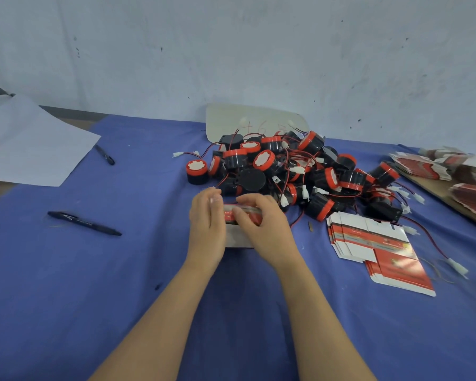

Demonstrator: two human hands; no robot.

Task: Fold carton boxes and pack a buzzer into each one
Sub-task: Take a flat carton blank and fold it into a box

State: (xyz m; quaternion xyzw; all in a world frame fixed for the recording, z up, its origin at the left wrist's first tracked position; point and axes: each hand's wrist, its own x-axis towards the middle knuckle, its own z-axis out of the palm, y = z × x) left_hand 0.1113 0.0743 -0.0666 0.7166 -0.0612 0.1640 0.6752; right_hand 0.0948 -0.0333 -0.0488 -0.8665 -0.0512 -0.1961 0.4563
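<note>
- Carton box [241, 214]: held between the 2 hands at the middle of the blue surface [121, 270], just in front of the heap of buzzers. Red-and-white print shows on its upper face. Its lower part is grey and blurred, so how far it is folded cannot be told.
- Left hand [207, 218]: laid against the box's left side with the fingers nearly straight; nothing is enclosed.
- Right hand [263, 225]: curled over the box's top edge, which is gripped.
- Buzzers [286, 171]: piled loose behind the box, with black bodies, red rims and tangled red-and-black leads. Whether 1 is already in the box cannot be seen.
- Flat cartons [368, 243]: 1 fanned stack to the right, near the heap.
- Risks, as judged: a flap may be creased or left untucked under uneven pressure. The box may be crushed by the curled grip. When a buzzer is lifted, neighbours may be dragged along by the tangled leads.
</note>
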